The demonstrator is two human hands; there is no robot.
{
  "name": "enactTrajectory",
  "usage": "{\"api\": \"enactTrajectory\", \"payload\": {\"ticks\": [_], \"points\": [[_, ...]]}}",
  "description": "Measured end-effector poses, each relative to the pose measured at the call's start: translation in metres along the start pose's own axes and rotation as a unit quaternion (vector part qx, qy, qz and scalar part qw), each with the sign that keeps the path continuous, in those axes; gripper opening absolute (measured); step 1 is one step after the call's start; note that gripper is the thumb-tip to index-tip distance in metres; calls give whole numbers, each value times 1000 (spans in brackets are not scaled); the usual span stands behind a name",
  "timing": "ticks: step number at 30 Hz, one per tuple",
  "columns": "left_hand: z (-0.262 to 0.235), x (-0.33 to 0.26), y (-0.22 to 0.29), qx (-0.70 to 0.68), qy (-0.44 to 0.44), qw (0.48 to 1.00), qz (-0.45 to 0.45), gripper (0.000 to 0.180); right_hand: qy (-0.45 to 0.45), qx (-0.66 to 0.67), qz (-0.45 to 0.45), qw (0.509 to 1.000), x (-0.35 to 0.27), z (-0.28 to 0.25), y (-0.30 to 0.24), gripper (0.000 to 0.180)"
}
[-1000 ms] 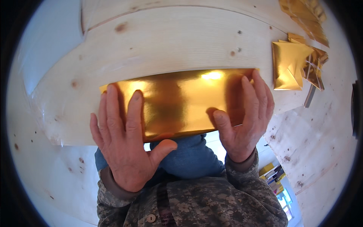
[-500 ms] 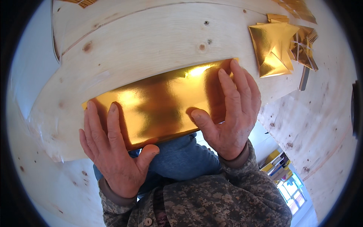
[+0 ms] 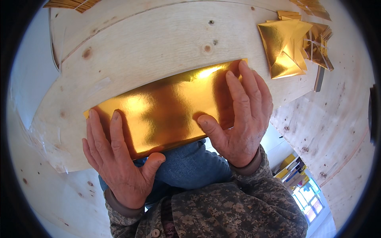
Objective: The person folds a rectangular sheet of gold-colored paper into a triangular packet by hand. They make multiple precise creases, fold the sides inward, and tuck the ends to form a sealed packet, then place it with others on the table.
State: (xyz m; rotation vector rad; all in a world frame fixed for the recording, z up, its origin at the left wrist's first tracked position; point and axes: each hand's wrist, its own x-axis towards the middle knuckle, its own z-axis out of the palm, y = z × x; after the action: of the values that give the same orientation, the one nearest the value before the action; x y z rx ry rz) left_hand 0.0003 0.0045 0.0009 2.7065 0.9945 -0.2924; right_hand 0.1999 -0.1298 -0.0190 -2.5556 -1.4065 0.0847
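Note:
A long strip of shiny gold foil paper (image 3: 168, 107) lies slanted on the pale wooden tabletop (image 3: 154, 47), its near edge by the table's front. My left hand (image 3: 121, 168) rests with fingers stretched over its left end, the thumb apart near the lower edge. On the right end my right hand (image 3: 247, 119) lies with spread fingers, fingertips near the far corner and the thumb on the foil. Neither hand is closed round anything. Whether the strip is one layer or folded I cannot tell.
Flat gold foil pieces (image 3: 282, 49) lie in a loose pile at the right. A tied bundle of gold foil pieces (image 3: 317, 45) sits beside them, near a dark bar (image 3: 318, 78). More gold bundles (image 3: 73, 4) show at the far edge. A wooden surface (image 3: 317, 131) stretches along the right.
The view has shifted a little, so the tabletop things appear slightly further left and up. Both hands stay on the foil strip in much the same pose.

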Motion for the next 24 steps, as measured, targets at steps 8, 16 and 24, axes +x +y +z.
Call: {"api": "enactTrajectory", "payload": {"ticks": [8, 16, 24], "points": [[0, 1, 1, -27, 10, 1000, 4, 94, 6, 0, 6, 1000, -1, 1, -1, 75], [2, 0, 0, -37, 15, 999, 5, 94, 8, -8, 7, 1000, -2, 2, -1, 75], [3, 0, -1, -36, 19, 999, 7, 94, 9, -5, 5, 1000, -2, 2, -1, 74]]}}
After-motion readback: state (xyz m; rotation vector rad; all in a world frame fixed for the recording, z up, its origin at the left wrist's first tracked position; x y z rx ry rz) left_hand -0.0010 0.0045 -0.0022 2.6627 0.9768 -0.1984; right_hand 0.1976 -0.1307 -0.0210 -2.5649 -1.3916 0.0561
